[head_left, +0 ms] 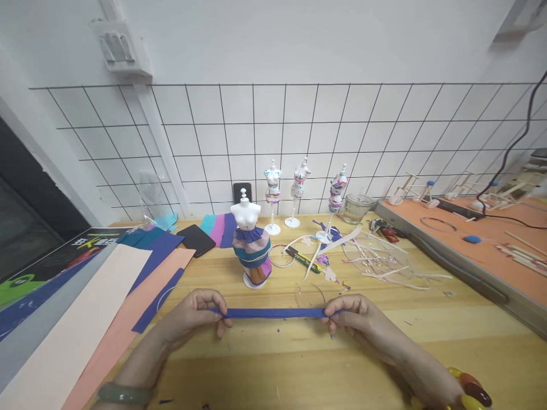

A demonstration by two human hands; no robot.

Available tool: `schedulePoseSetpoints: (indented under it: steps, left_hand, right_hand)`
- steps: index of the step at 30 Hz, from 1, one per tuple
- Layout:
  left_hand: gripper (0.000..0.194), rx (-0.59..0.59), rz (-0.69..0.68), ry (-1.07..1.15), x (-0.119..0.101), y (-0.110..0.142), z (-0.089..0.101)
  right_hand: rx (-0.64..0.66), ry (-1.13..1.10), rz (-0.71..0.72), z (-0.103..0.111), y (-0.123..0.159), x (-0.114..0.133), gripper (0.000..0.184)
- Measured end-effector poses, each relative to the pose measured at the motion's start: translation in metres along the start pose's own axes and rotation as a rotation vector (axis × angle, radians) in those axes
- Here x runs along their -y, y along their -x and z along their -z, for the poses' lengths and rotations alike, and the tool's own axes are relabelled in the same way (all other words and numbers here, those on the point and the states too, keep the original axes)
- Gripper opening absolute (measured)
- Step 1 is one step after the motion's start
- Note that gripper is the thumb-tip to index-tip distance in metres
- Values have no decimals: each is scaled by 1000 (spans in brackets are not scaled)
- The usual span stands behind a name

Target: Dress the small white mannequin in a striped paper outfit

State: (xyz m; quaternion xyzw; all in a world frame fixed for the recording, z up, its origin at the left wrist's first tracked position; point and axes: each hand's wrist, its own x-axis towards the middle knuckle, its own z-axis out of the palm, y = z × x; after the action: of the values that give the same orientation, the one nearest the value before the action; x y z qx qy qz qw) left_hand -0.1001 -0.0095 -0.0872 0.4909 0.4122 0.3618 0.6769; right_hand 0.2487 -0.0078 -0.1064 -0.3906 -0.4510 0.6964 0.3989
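A narrow blue paper strip [273, 313] is stretched level above the wooden table, one end in each hand. My left hand [205, 313] pinches its left end between thumb and fingers. At the other end, my right hand [350, 316] grips it the same way. Just behind the strip stands a small white dress-form mannequin [245, 215], wearing a layered skirt [251, 250] in blue, pink, teal and purple. A green-and-black utility knife [304, 259] lies to the right of the mannequin, beside pale ribbon scraps.
Coloured paper sheets [81, 319] overlap on the left, near a black phone [196, 240]. Three smaller mannequins [272, 185] stand at the back. A glass jar [357, 208] and tangled strips [380, 256] are at right, beside an orange-topped tray [453, 228] with wooden models.
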Motion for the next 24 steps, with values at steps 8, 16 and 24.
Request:
schedulePoseSetpoints:
  steps: [8,16,24]
  left_hand:
    - [19,23,9,-72,-3,3,6]
    - [24,38,26,-265,-9,2,3]
    - [15,-57,79,-403,-9,0,-9]
  right_hand:
    - [34,23,11,1,1,0,16]
    - [-102,407,111,-7,-5,1,36]
    - [-193,421,121,-12,-7,-2,35]
